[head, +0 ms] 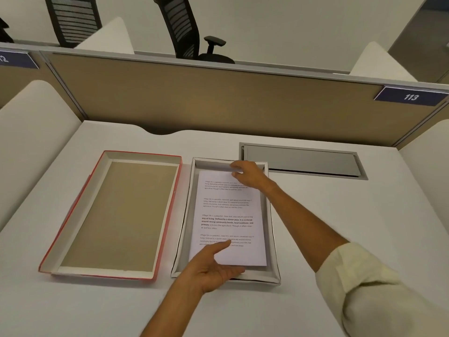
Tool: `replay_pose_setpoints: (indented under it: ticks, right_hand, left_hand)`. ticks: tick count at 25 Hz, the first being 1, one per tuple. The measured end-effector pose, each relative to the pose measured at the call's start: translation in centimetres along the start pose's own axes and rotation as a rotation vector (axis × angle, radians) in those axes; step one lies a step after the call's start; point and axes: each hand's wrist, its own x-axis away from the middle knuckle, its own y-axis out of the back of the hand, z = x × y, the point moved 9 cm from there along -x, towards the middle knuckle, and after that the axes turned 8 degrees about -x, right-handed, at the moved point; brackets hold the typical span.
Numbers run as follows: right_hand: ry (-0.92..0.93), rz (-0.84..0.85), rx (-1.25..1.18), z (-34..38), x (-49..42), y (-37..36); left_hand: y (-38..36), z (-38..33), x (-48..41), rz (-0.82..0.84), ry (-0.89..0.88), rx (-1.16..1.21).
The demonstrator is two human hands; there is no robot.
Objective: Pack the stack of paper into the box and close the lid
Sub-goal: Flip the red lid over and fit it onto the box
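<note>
Head camera view: the stack of paper [229, 222] lies inside the box [273, 242] at desk centre. At 12 o'clock the right hand [247, 175] pinches the stack's far edge; at 6 o'clock the left hand [215, 266] rests open, seemingly touching the near edge. Best to square the sheets flat before fetching the lid [73, 220], lying upturned at 9 o'clock.

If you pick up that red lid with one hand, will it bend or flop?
Probably only a little: the red lid looks like thick cardboard with folded-up walls, which stiffen it. It is wide, shallow and empty, so likely light, though one-handed it may tilt.
</note>
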Motion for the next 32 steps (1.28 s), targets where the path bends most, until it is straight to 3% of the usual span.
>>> replay_pose_setpoints:
  ticks: [7, 17, 27, 29, 32]
  right_hand:
    - [-0.035, 0.104, 0.084, -0.3, -3.1, -1.3]
    - [-0.016, 0.077, 0.022, -1.5, -4.1, -1.9]
    - [-0.004, 0.097, 0.027, -1.2, -4.0, -1.8]
    - [0.01, 0.133, 0.06, -0.9, -4.0, -1.7]
    - [0.034, 0.138, 0.09, -0.4, -4.0, -1.2]
  left_hand:
    - [1.2, -0.1, -1.4, -0.124, 0.025, 0.035]
    - [2.0, 0.3, -2.7, -0.085, 0.08, 0.108]
    - [2.0, 0.0, -2.1, -0.022, 0.066, 0.02]
    - [1.9, -0.3, -1.3, 0.019, 0.055, -0.047]
    - [3.0, -1.5, 0.9, -0.032, 0.019, -0.375]
